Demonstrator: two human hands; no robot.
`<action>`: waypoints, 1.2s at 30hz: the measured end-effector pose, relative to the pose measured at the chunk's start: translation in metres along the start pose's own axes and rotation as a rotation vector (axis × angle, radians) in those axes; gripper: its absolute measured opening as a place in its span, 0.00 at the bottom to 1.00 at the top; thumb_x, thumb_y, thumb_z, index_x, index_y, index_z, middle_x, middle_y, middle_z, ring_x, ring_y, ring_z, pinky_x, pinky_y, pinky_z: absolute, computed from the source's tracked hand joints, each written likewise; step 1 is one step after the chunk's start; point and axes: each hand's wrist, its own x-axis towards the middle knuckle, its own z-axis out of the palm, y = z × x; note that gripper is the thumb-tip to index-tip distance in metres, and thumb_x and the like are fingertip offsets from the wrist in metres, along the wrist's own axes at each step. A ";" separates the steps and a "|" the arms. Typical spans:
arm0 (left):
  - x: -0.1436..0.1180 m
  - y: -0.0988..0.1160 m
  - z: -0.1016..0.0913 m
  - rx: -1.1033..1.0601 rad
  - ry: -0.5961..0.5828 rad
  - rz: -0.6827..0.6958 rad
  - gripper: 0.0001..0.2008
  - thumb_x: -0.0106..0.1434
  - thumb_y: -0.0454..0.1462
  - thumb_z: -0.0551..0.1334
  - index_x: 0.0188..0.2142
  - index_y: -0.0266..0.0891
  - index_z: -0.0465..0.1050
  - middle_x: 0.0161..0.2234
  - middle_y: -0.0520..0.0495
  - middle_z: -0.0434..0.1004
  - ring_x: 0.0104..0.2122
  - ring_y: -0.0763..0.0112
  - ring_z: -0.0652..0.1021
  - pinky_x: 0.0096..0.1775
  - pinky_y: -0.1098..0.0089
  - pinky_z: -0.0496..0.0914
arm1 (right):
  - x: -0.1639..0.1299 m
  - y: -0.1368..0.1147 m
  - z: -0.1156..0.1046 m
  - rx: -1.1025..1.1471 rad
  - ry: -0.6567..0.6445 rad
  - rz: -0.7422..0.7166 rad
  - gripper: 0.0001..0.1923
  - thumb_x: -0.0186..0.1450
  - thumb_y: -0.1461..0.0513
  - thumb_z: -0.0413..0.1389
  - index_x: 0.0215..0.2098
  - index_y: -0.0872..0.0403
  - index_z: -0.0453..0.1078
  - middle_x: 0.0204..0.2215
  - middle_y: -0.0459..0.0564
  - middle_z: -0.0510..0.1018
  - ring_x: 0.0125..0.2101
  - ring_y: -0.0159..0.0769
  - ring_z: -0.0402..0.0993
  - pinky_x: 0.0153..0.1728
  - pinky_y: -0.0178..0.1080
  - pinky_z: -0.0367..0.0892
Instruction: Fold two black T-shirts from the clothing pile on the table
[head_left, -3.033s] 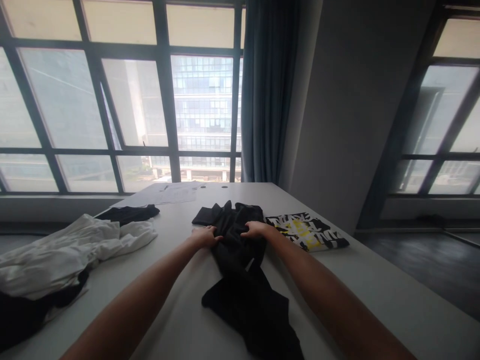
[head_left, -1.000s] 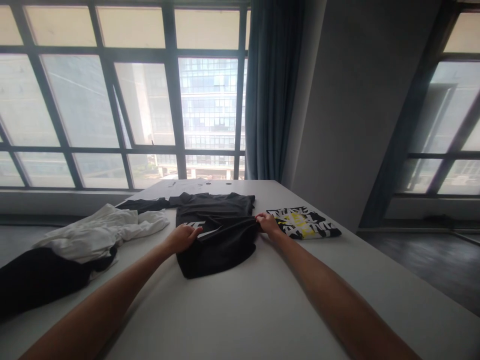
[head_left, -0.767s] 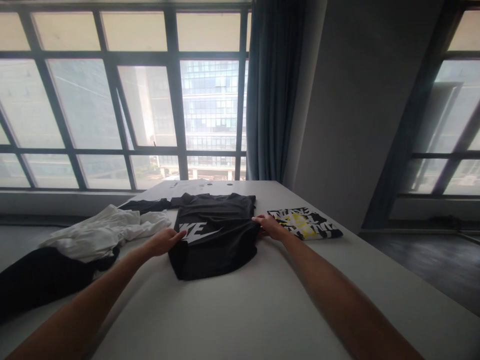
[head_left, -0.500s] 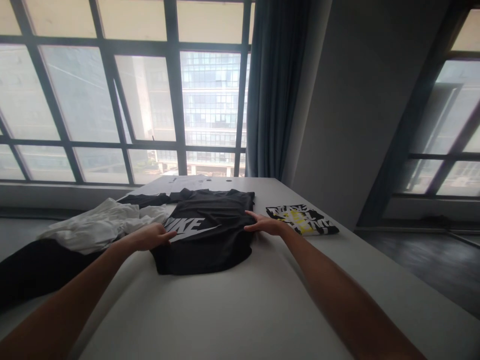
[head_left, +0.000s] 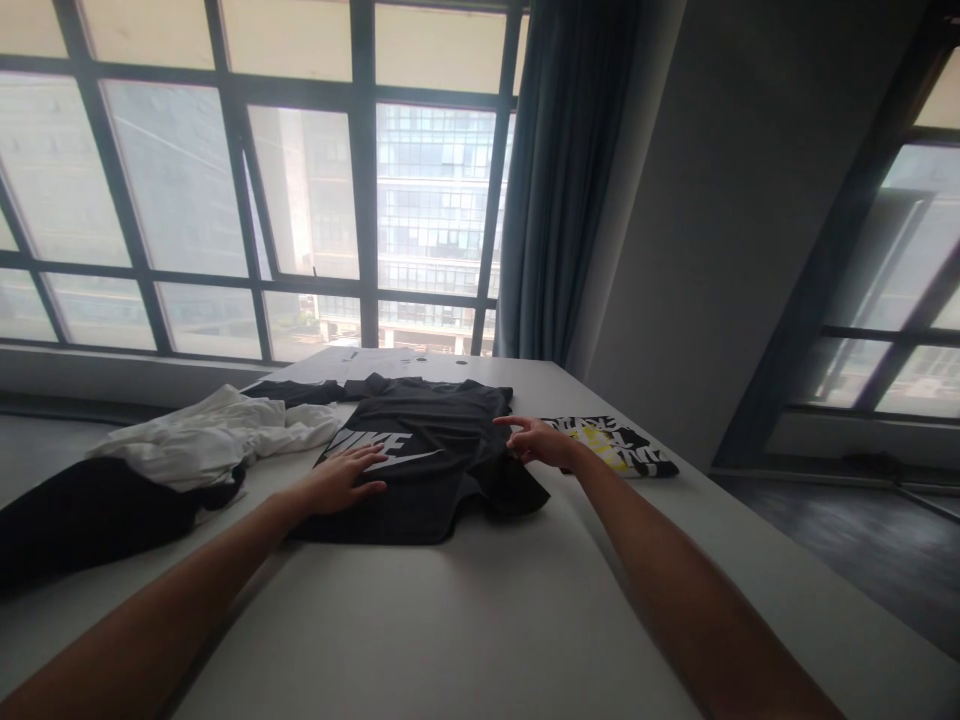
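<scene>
A black T-shirt (head_left: 427, 490) with a white NIKE print lies spread on a white table (head_left: 480, 620). My left hand (head_left: 341, 482) rests flat over the print near the shirt's lower left, fingers apart. At the shirt's right side, my right hand (head_left: 536, 442) has its index finger stretched out and the other fingers curled at the cloth's edge, pinching it. Below that hand a dark flap of the shirt juts out to the right. The curled fingertips are partly hidden.
A folded black, white and yellow printed garment (head_left: 622, 450) lies beyond my right wrist. On the left are heaped white cloth (head_left: 217, 435) and black cloth (head_left: 112, 510). Another dark garment (head_left: 300, 392) lies behind. Windows and a curtain (head_left: 559, 200) stand past the table.
My left hand has let go of the shirt's left edge and moved right to lie flat on it. By my right hand, the shirt's lower right now spreads outward as a flap.
</scene>
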 end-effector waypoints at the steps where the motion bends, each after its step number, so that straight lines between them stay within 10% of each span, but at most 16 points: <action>1: 0.000 -0.001 0.003 0.009 -0.023 -0.006 0.37 0.63 0.61 0.53 0.64 0.42 0.63 0.67 0.41 0.56 0.67 0.53 0.57 0.64 0.54 0.53 | -0.001 -0.001 -0.003 -0.031 0.025 0.009 0.32 0.53 0.68 0.59 0.56 0.53 0.66 0.20 0.37 0.68 0.17 0.23 0.62 0.26 0.32 0.70; 9: 0.002 0.003 0.012 -0.020 -0.115 -0.024 0.40 0.61 0.63 0.52 0.66 0.47 0.59 0.69 0.45 0.50 0.68 0.54 0.52 0.66 0.53 0.46 | 0.006 0.003 0.009 -0.773 0.311 -0.072 0.16 0.62 0.59 0.61 0.48 0.55 0.73 0.30 0.47 0.77 0.28 0.30 0.73 0.33 0.32 0.70; 15: 0.001 0.008 0.014 -0.020 -0.192 -0.065 0.40 0.64 0.62 0.48 0.68 0.46 0.53 0.71 0.46 0.43 0.69 0.55 0.47 0.66 0.51 0.39 | 0.012 0.003 0.025 -1.018 0.112 0.177 0.34 0.50 0.56 0.71 0.53 0.54 0.71 0.43 0.54 0.78 0.36 0.38 0.76 0.34 0.34 0.72; 25: -0.001 0.054 0.000 0.005 -0.196 0.074 0.36 0.62 0.61 0.54 0.65 0.49 0.60 0.68 0.46 0.56 0.66 0.50 0.58 0.63 0.53 0.54 | -0.004 0.001 -0.010 -1.049 -0.053 0.601 0.24 0.47 0.50 0.72 0.32 0.56 0.70 0.21 0.43 0.72 0.21 0.30 0.71 0.22 0.32 0.67; 31: 0.003 0.067 -0.008 -0.006 -0.009 0.139 0.22 0.67 0.55 0.53 0.40 0.46 0.80 0.39 0.47 0.80 0.43 0.59 0.78 0.50 0.61 0.68 | 0.000 0.012 -0.031 -0.937 0.175 0.331 0.21 0.57 0.46 0.64 0.30 0.56 0.72 0.20 0.48 0.75 0.21 0.33 0.72 0.23 0.33 0.66; 36: 0.013 0.041 0.000 -0.014 0.053 0.136 0.23 0.64 0.54 0.56 0.49 0.46 0.76 0.50 0.45 0.78 0.51 0.55 0.74 0.54 0.60 0.65 | 0.013 0.025 -0.031 -1.210 0.331 0.250 0.05 0.60 0.62 0.61 0.33 0.55 0.77 0.31 0.53 0.81 0.35 0.39 0.78 0.34 0.34 0.68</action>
